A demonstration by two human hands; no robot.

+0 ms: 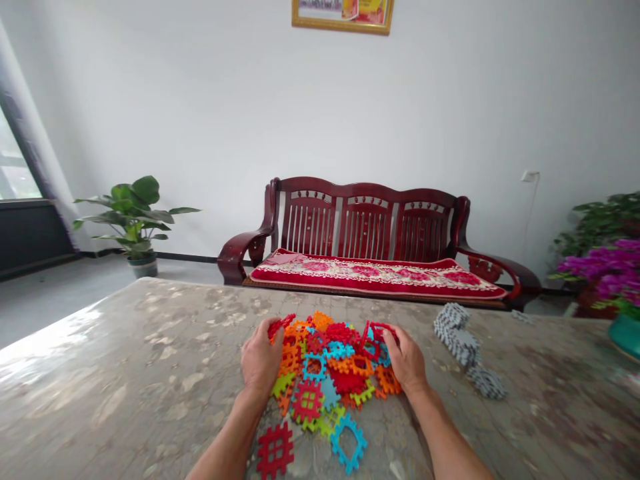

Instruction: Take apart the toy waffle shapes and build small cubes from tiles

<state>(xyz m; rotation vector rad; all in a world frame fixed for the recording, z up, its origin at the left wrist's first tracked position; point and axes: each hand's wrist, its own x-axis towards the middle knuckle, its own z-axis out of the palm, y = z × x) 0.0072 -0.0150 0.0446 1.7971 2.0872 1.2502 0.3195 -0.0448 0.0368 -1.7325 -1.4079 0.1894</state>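
Note:
A heap of notched plastic building tiles (pixel 313 367) in red, orange, blue and green lies between my hands on the table. At the heap's left side, my left hand (pixel 261 357) is closed on a red notched tile (pixel 283 324); its fingertips are partly hidden. Across the heap, my right hand (pixel 406 359) grips another red notched tile (pixel 379 328) between thumb and fingers, tilted above the pile. Nearer me lie a red window-patterned tile (pixel 275 451) and a blue tile with a large opening (pixel 349 443), apart from each other.
Grey notched tiles (pixel 457 337) stand in a stacked row on the right of the patterned table (pixel 165 373). A teal pot (pixel 625 339) with purple flowers is at the right edge. Beyond the table are a wooden bench (pixel 365 223) and a potted plant (pixel 140 217).

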